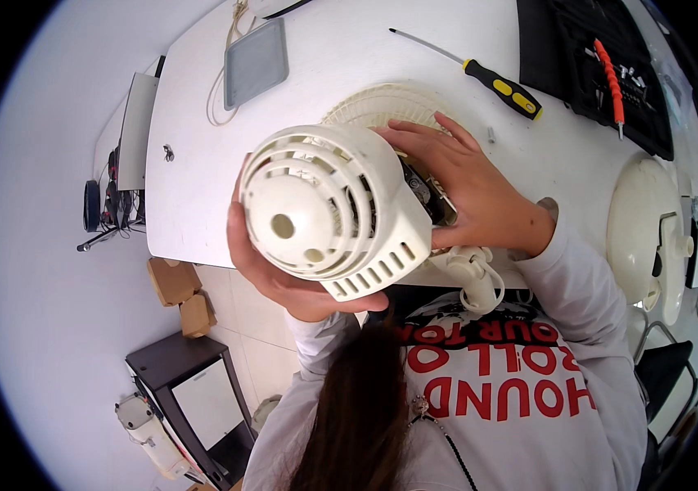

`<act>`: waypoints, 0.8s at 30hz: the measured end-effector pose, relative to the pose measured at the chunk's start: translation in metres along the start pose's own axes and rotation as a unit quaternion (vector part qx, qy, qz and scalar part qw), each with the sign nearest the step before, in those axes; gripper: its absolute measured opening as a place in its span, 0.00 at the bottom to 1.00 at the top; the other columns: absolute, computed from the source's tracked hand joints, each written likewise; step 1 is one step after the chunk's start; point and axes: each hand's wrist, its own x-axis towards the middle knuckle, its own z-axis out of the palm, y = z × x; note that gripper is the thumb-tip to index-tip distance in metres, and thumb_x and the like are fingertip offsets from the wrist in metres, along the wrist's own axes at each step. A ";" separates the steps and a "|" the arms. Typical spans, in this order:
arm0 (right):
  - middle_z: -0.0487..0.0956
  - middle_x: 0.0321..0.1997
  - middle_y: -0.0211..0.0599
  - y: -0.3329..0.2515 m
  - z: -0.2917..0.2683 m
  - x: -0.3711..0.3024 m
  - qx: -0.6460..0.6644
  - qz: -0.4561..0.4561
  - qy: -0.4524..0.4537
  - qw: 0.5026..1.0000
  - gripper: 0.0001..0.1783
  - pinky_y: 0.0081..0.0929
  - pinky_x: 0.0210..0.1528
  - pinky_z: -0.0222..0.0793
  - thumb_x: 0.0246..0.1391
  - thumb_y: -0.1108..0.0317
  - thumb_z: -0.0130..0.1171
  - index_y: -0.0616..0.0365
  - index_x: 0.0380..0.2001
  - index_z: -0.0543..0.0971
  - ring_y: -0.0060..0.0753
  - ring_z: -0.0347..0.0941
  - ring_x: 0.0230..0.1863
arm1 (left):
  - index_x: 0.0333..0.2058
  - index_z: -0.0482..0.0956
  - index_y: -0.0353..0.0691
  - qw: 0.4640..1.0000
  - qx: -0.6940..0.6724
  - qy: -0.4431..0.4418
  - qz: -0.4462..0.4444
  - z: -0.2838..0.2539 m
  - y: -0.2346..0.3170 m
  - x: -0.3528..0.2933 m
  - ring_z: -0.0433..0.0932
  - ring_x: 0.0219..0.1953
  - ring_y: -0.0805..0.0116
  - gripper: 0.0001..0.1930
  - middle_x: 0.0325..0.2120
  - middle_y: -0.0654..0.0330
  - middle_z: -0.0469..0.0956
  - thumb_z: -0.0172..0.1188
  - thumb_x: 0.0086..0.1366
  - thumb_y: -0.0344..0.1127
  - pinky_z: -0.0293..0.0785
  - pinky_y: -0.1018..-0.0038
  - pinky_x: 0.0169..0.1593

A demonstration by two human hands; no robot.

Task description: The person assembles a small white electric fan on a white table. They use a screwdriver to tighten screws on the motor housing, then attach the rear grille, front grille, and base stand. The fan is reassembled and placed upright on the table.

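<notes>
The domed, slotted cream fan cover (316, 209) faces upward between the hands (480, 192).

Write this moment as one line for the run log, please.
left hand: cups slotted cream cover | right hand: beside exposed dark inner parts | screwdriver: on white table | gray tray: on table

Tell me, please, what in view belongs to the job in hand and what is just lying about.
Likely in the job:
- slotted cream plastic housing, held
- round cream wire grille
- black-and-yellow screwdriver

Apparently lying about:
- grey rectangular tray
- brown cardboard boxes
</notes>
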 end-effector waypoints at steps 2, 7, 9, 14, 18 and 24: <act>0.64 0.65 0.41 0.000 -0.001 0.000 0.013 0.004 -0.008 1.000 0.56 0.51 0.70 0.36 0.35 0.40 0.67 0.52 0.65 0.57 0.42 0.54 0.69 | 0.65 0.47 0.38 0.998 -0.030 0.036 -0.038 -0.001 0.000 -0.003 0.63 0.60 0.43 0.62 0.62 0.39 0.53 0.72 0.37 0.61 0.67 0.50 0.59; 0.65 0.64 0.41 0.000 0.002 0.000 0.010 0.008 -0.013 1.000 0.57 0.50 0.70 0.36 0.34 0.40 0.68 0.51 0.65 0.56 0.42 0.54 0.69 | 0.65 0.52 0.49 0.863 -0.454 0.147 -0.167 -0.018 -0.004 0.003 0.58 0.64 0.51 0.45 0.64 0.55 0.56 0.38 0.58 0.76 0.54 0.46 0.65; 0.68 0.61 0.39 -0.002 0.000 0.000 -0.004 -0.006 0.000 1.000 0.55 0.50 0.70 0.39 0.36 0.41 0.68 0.52 0.64 0.56 0.41 0.56 0.68 | 0.65 0.54 0.50 0.903 -0.268 0.185 -0.280 -0.022 0.002 0.021 0.55 0.66 0.51 0.43 0.63 0.54 0.58 0.44 0.59 0.72 0.54 0.53 0.66; 0.67 0.62 0.40 -0.005 -0.002 0.000 0.000 0.004 0.000 1.000 0.54 0.49 0.70 0.38 0.36 0.41 0.68 0.52 0.64 0.57 0.40 0.56 0.68 | 0.64 0.57 0.49 0.890 -0.269 0.177 -0.324 -0.036 -0.005 0.030 0.58 0.64 0.49 0.38 0.62 0.54 0.60 0.41 0.64 0.68 0.57 0.53 0.65; 0.66 0.62 0.44 -0.005 -0.001 0.001 0.000 0.002 0.004 1.000 0.54 0.48 0.70 0.39 0.36 0.40 0.68 0.52 0.64 0.58 0.41 0.57 0.68 | 0.64 0.57 0.47 0.830 -0.365 0.075 -0.415 -0.049 -0.006 0.041 0.61 0.63 0.52 0.37 0.61 0.54 0.61 0.41 0.65 0.66 0.61 0.52 0.62; 0.66 0.62 0.46 -0.005 -0.001 -0.001 -0.007 -0.010 0.008 1.000 0.54 0.47 0.70 0.39 0.36 0.40 0.68 0.53 0.64 0.58 0.41 0.57 0.68 | 0.64 0.56 0.43 0.773 -0.415 0.042 -0.478 -0.054 -0.003 0.045 0.61 0.62 0.52 0.38 0.61 0.52 0.61 0.38 0.66 0.67 0.62 0.56 0.62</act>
